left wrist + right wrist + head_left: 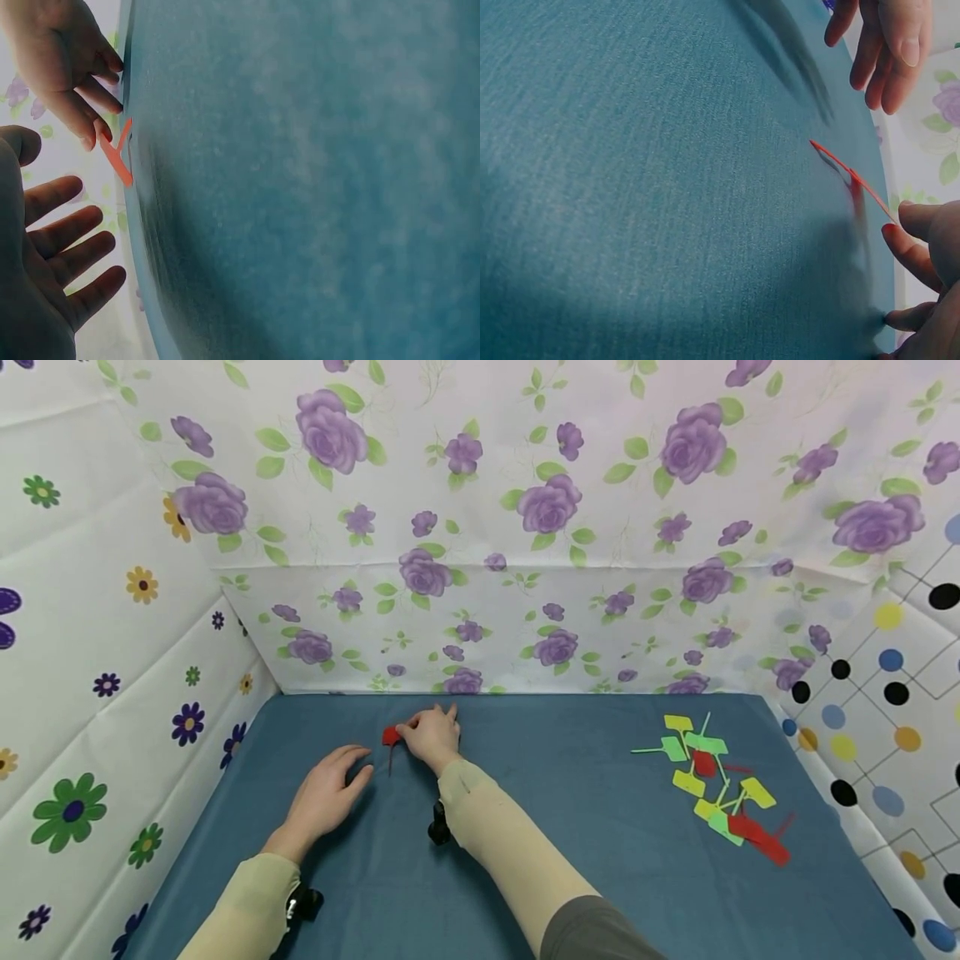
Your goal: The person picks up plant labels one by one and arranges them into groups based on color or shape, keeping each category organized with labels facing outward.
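Observation:
A red plastic plant label (391, 736) with a thin stem is near the back of the table, left of the middle. My right hand (433, 735) pinches its edge between thumb and index finger, as the right wrist view shows with the label (855, 176) tilted close over the cloth. To the left and nearer the front, my left hand (324, 795) hovers with fingers spread and holds nothing. In the left wrist view the label (116, 161) appears edge-on below the right hand (67, 67), apart from the left fingers (71, 232).
On the right of the blue cloth-covered table (555, 810) lies a loose pile of similar labels: yellow ones (688, 783), green ones (672, 749) and red ones (759, 839), some overlapping. Patterned sheets (510, 610) rise along the back and both sides.

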{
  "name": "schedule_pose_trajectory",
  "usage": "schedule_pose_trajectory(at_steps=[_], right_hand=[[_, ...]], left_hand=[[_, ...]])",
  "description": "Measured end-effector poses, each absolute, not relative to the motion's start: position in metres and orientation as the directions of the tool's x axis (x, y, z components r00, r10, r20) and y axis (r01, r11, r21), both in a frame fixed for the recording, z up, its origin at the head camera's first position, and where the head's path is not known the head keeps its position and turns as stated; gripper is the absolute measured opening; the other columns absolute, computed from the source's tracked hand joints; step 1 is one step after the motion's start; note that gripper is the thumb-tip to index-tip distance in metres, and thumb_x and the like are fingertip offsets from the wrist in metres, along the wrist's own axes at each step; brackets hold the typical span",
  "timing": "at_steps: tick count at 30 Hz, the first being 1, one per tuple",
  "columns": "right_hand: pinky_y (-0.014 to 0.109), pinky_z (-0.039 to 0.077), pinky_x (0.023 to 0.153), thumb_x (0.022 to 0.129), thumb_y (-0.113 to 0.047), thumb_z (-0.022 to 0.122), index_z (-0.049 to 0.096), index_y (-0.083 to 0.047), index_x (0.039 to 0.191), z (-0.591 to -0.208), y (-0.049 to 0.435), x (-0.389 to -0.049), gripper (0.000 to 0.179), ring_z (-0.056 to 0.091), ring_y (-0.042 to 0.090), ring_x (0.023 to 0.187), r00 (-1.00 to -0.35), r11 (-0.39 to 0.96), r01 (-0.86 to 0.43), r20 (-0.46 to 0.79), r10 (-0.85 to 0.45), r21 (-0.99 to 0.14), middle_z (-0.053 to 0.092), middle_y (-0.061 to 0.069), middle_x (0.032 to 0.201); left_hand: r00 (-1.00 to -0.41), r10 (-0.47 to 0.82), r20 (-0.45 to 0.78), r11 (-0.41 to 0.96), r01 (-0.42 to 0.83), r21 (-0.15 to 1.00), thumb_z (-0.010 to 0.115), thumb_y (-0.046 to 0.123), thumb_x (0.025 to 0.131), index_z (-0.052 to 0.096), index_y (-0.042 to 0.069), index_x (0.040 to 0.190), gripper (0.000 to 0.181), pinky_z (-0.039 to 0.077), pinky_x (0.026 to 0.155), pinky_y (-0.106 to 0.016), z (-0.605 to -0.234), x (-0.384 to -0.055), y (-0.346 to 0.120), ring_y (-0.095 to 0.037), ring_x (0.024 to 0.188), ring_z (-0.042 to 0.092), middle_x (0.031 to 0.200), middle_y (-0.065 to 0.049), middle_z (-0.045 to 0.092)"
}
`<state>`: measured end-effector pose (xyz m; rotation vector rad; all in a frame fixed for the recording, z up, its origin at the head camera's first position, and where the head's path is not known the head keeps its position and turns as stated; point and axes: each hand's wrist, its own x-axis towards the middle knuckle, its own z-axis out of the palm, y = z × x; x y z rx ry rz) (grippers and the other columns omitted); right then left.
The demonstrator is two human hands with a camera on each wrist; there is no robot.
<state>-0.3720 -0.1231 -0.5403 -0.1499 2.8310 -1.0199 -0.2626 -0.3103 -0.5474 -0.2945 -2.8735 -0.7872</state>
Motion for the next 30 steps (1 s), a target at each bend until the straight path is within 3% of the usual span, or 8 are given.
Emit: schedule_pose_trajectory(at_steps=[30], right_hand=[[0.058,0.028,0.129,0.105,-0.044,0.070,0.088,-0.015,0.105,-0.531,-0.121,-0.360,0.034,0.020,0.050,0.159,-0.984,0.833,-0.083,-0.087,-0.155,-0.547,0.048,0.020,0.163]], left_hand=[[-0.967,0.135,0.217,0.830,0.230,0.507,0.064,0.029,0.111,0.067,0.003,0.144,0.043,0.045,0.114,-0.065,-0.548,-0.260,-0.313,-0.043,0.136,0.057,0.148,-0.021,0.060]])
